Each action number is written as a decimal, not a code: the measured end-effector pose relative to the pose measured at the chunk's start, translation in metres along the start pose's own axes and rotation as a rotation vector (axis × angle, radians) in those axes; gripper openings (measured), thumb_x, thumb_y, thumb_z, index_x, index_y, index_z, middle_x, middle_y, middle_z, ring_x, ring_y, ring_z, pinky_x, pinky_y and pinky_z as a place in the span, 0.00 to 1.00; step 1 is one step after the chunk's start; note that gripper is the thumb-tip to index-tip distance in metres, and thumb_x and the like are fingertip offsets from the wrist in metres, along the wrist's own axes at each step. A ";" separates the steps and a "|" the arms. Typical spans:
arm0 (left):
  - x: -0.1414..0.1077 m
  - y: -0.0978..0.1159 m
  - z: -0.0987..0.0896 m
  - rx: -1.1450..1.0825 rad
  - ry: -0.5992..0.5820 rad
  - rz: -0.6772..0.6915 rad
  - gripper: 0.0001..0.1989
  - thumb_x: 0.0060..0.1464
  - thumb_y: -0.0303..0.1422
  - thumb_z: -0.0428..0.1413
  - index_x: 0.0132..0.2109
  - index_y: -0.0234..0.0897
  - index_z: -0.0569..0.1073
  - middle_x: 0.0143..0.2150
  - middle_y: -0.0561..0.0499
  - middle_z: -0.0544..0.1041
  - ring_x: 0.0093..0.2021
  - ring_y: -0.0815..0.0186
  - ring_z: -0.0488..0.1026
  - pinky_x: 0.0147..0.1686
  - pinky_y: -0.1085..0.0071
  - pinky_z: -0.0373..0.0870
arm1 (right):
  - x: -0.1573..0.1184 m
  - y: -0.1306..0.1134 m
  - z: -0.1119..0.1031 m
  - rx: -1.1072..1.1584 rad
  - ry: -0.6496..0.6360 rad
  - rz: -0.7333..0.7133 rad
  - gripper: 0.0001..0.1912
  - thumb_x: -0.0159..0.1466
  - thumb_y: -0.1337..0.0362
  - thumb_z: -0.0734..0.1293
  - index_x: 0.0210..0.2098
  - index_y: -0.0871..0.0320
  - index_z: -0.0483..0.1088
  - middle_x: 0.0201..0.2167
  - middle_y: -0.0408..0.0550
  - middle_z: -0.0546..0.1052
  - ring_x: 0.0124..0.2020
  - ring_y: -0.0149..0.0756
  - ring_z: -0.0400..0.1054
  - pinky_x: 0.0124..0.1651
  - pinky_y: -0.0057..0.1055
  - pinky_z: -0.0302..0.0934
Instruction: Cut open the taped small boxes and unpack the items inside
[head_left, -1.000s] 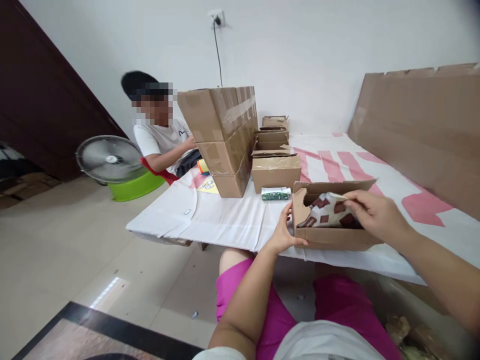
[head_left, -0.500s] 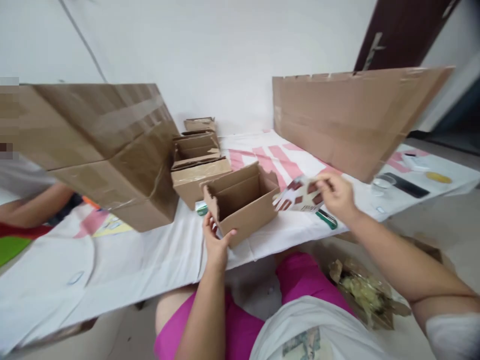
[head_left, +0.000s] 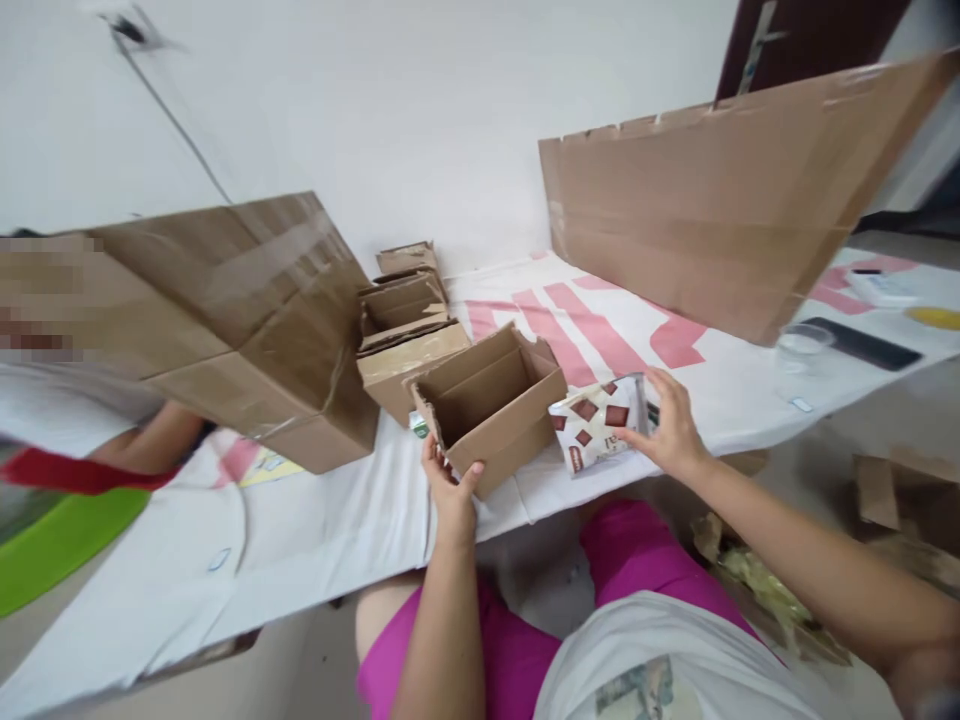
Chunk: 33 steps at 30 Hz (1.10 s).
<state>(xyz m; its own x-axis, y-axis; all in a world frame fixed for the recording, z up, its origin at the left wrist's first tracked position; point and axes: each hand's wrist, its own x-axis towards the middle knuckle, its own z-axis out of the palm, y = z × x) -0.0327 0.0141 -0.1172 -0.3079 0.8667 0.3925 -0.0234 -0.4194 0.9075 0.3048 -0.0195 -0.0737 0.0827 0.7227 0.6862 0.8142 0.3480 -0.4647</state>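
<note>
Head | left hand (head_left: pixel 454 502), extended, grips carton (head_left: pixel 519 435) | right hand (head_left: pixel 676 432), angled inward, holds packet (head_left: pixel 592 430)

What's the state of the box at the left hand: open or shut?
Open: the box has an uncovered top, with its inner walls showing.

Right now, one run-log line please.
left hand: grips open carton | right hand: at patterned packet, thumb over its front | packet: outside carton, right side | beyond carton: more cartons
</note>
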 end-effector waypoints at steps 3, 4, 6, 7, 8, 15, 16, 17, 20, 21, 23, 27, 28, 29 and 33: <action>-0.002 0.006 0.003 -0.008 0.016 0.000 0.46 0.40 0.47 0.66 0.63 0.45 0.57 0.62 0.45 0.63 0.61 0.54 0.62 0.58 0.62 0.62 | -0.018 0.022 0.020 0.250 -0.059 0.216 0.54 0.54 0.42 0.69 0.68 0.59 0.39 0.63 0.67 0.58 0.61 0.52 0.59 0.57 0.49 0.60; -0.002 0.008 0.004 -0.029 0.020 0.003 0.45 0.41 0.48 0.66 0.63 0.45 0.58 0.62 0.45 0.64 0.61 0.54 0.63 0.58 0.62 0.62 | -0.023 0.027 0.026 0.292 -0.080 0.262 0.55 0.54 0.43 0.70 0.68 0.59 0.39 0.63 0.67 0.58 0.60 0.52 0.60 0.57 0.49 0.61; -0.003 0.014 0.006 -0.103 0.036 0.014 0.43 0.42 0.49 0.65 0.62 0.44 0.60 0.61 0.46 0.65 0.61 0.54 0.63 0.58 0.62 0.62 | -0.032 0.032 0.035 0.301 -0.102 0.313 0.54 0.52 0.44 0.71 0.67 0.60 0.43 0.62 0.67 0.59 0.60 0.53 0.60 0.58 0.50 0.60; -0.003 0.016 0.006 -0.151 0.049 0.015 0.42 0.42 0.50 0.64 0.62 0.44 0.60 0.61 0.46 0.66 0.60 0.54 0.64 0.58 0.62 0.62 | -0.034 0.032 0.038 0.286 -0.107 0.325 0.54 0.52 0.44 0.72 0.66 0.60 0.45 0.62 0.66 0.60 0.60 0.54 0.60 0.58 0.50 0.59; -0.002 0.017 0.005 -0.202 0.068 0.005 0.41 0.42 0.51 0.64 0.62 0.45 0.61 0.60 0.46 0.67 0.60 0.54 0.65 0.57 0.61 0.63 | -0.036 0.031 0.040 0.269 -0.116 0.332 0.53 0.51 0.44 0.72 0.66 0.60 0.47 0.61 0.66 0.61 0.60 0.54 0.60 0.58 0.51 0.59; -0.002 0.011 -0.005 -0.400 0.212 -0.202 0.37 0.43 0.59 0.58 0.57 0.46 0.67 0.57 0.47 0.71 0.57 0.53 0.68 0.50 0.59 0.69 | -0.038 0.023 0.037 0.271 -0.171 0.376 0.50 0.46 0.42 0.73 0.59 0.61 0.54 0.53 0.64 0.69 0.54 0.54 0.66 0.53 0.48 0.63; -0.001 0.012 -0.005 -0.391 0.204 -0.188 0.37 0.44 0.59 0.58 0.58 0.46 0.67 0.58 0.47 0.70 0.57 0.53 0.67 0.51 0.59 0.69 | -0.038 0.023 0.036 0.263 -0.175 0.381 0.49 0.47 0.42 0.73 0.58 0.61 0.55 0.52 0.64 0.70 0.54 0.53 0.66 0.52 0.48 0.64; -0.001 0.013 -0.004 -0.369 0.191 -0.158 0.37 0.45 0.58 0.58 0.59 0.46 0.66 0.58 0.47 0.70 0.58 0.53 0.67 0.52 0.59 0.68 | -0.038 0.023 0.035 0.250 -0.180 0.382 0.48 0.47 0.42 0.72 0.57 0.61 0.55 0.51 0.64 0.70 0.53 0.53 0.67 0.52 0.47 0.64; 0.000 0.022 -0.003 -0.245 0.148 0.000 0.38 0.46 0.54 0.59 0.61 0.46 0.62 0.58 0.48 0.69 0.58 0.55 0.66 0.54 0.61 0.66 | -0.038 0.022 0.035 0.212 -0.183 0.367 0.45 0.48 0.41 0.71 0.56 0.61 0.56 0.50 0.63 0.71 0.52 0.53 0.68 0.50 0.46 0.65; 0.001 0.026 -0.004 -0.199 0.140 0.056 0.38 0.45 0.53 0.61 0.61 0.46 0.62 0.58 0.48 0.69 0.58 0.56 0.66 0.54 0.62 0.66 | -0.038 0.023 0.035 0.200 -0.181 0.360 0.45 0.49 0.41 0.71 0.56 0.61 0.56 0.50 0.63 0.71 0.52 0.53 0.68 0.50 0.46 0.65; 0.004 0.033 -0.009 -0.127 0.145 0.142 0.40 0.43 0.51 0.63 0.61 0.45 0.62 0.58 0.48 0.69 0.58 0.56 0.66 0.55 0.64 0.64 | -0.039 0.023 0.036 0.175 -0.176 0.347 0.44 0.50 0.41 0.70 0.56 0.61 0.57 0.50 0.63 0.72 0.52 0.53 0.68 0.49 0.46 0.65; 0.013 0.036 -0.029 -0.018 0.187 0.188 0.39 0.41 0.50 0.64 0.59 0.43 0.64 0.55 0.48 0.69 0.57 0.56 0.66 0.56 0.63 0.62 | -0.040 0.026 0.039 0.147 -0.158 0.315 0.44 0.50 0.40 0.70 0.56 0.60 0.57 0.49 0.62 0.72 0.50 0.54 0.69 0.47 0.45 0.66; 0.016 0.034 -0.035 0.023 0.192 0.167 0.36 0.43 0.50 0.63 0.58 0.43 0.65 0.55 0.48 0.69 0.57 0.57 0.66 0.57 0.63 0.61 | -0.041 0.026 0.040 0.144 -0.154 0.310 0.44 0.50 0.40 0.69 0.56 0.60 0.57 0.49 0.62 0.72 0.50 0.53 0.69 0.47 0.45 0.66; 0.020 0.031 -0.039 0.066 0.203 0.138 0.32 0.46 0.49 0.62 0.57 0.43 0.66 0.54 0.48 0.70 0.57 0.58 0.65 0.58 0.63 0.60 | -0.041 0.027 0.040 0.139 -0.152 0.306 0.44 0.50 0.40 0.69 0.56 0.59 0.57 0.48 0.62 0.73 0.50 0.53 0.70 0.46 0.45 0.66; 0.027 0.017 -0.048 0.177 0.283 0.028 0.24 0.55 0.49 0.54 0.55 0.43 0.66 0.53 0.47 0.69 0.57 0.60 0.65 0.59 0.62 0.58 | -0.042 0.028 0.041 0.102 -0.147 0.301 0.44 0.51 0.39 0.69 0.57 0.60 0.58 0.49 0.63 0.73 0.49 0.55 0.70 0.47 0.46 0.66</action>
<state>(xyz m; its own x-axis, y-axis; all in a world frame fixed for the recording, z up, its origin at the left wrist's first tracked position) -0.0872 0.0173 -0.0989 -0.5586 0.7359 0.3828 0.1468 -0.3664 0.9188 0.3003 -0.0155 -0.1388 0.2213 0.8775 0.4254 0.7036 0.1584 -0.6927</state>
